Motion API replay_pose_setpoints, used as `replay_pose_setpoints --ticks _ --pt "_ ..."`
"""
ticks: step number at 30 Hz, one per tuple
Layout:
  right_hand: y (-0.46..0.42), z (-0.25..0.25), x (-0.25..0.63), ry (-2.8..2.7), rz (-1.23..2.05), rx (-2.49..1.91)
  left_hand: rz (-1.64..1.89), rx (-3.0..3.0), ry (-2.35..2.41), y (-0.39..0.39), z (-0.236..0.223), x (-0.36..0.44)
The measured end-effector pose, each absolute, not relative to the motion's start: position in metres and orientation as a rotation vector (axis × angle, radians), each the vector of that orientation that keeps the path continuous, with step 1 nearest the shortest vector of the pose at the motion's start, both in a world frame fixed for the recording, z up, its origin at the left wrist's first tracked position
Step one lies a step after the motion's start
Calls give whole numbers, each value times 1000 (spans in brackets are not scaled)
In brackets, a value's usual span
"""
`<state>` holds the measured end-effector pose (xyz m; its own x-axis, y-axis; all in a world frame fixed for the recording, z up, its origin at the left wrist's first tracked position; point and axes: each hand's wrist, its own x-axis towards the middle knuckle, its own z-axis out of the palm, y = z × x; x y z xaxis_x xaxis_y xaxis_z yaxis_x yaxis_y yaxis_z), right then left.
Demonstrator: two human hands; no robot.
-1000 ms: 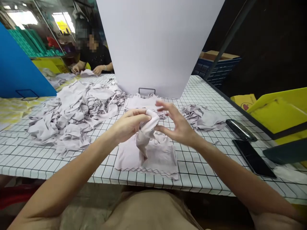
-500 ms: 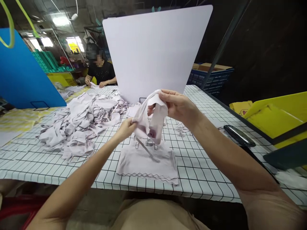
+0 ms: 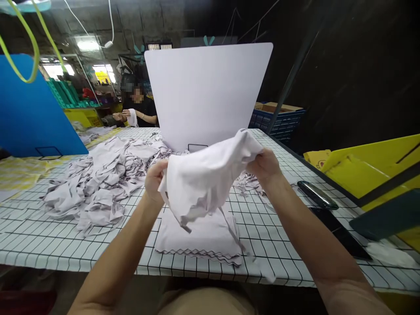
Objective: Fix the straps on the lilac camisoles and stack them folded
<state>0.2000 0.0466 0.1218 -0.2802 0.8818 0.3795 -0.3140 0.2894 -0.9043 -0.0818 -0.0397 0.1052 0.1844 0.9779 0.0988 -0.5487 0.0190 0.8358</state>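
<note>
With left hand (image 3: 155,183) and right hand (image 3: 266,165) I pinch opposite ends of the pale garment (image 3: 205,173), its length slanting up rightward, above the table's (image 3: 170,267) near edge.

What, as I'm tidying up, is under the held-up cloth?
Below the held-up cloth, the near part of a wavy-edged stack shows; its far part is covered.

Pale garment held between both hands above counter.
We record the garment (image 3: 206,173) gripped by left hand (image 3: 156,180) and right hand (image 3: 265,165), over a flat stack (image 3: 197,238) with wavy edges; a loose cloth heap (image 3: 108,175) lies left on the gridded counter (image 3: 131,251).
</note>
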Motion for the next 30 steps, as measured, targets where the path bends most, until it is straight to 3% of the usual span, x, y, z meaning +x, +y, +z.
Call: replay_pose_setpoints --ticks 8,13,18,24,30 --pt "60 138 219 -1343 1280 -646 1477 824 585 -28 154 -102" --pt "72 151 210 -1459 1159 -583 1418 824 648 -16 145 -104" --pt "77 150 183 -1485 1052 -815 1463 773 598 -16 137 -84" --pt "44 126 147 -1633 1590 -564 1413 758 629 -14 144 -62" --pt "46 143 119 -1451 1447 -562 1416 913 789 -8 129 -98"
